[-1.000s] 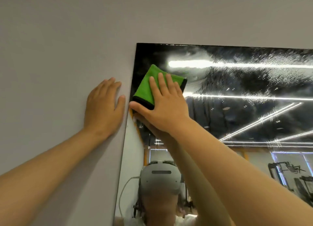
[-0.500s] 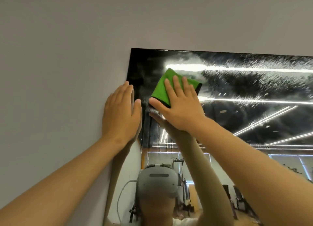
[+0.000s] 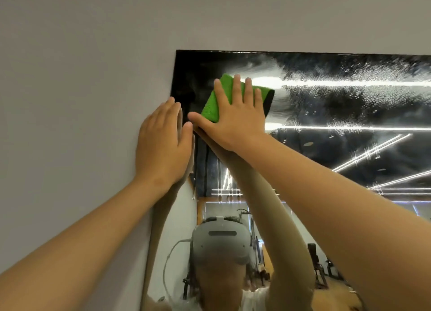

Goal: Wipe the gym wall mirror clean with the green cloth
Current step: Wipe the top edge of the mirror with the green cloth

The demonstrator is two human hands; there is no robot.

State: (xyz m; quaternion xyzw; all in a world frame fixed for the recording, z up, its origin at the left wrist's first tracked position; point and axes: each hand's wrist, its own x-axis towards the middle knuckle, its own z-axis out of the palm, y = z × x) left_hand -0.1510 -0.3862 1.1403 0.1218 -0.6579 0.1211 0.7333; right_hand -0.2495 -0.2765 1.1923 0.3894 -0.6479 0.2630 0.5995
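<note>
— Well, where is the cloth (image 3: 211, 105) now?
— Under the right hand (image 3: 233, 122), near the mirror (image 3: 349, 147)'s top left corner. The fingers are straight and spread, pressing it on the glass. One corner points up; the hand hides its long axis.
— And the wet part?
— Right of the cloth, along the top edge, so I would sweep right. The left hand (image 3: 163, 145) lies flat at the mirror's left edge.

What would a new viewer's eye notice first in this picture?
The bright green folded cloth stands out first, pressed flat by the right hand near the top left corner of the dark wall mirror. Right of it, the glass shows misty streaks and droplets. The left hand lies flat across the mirror's left edge.
</note>
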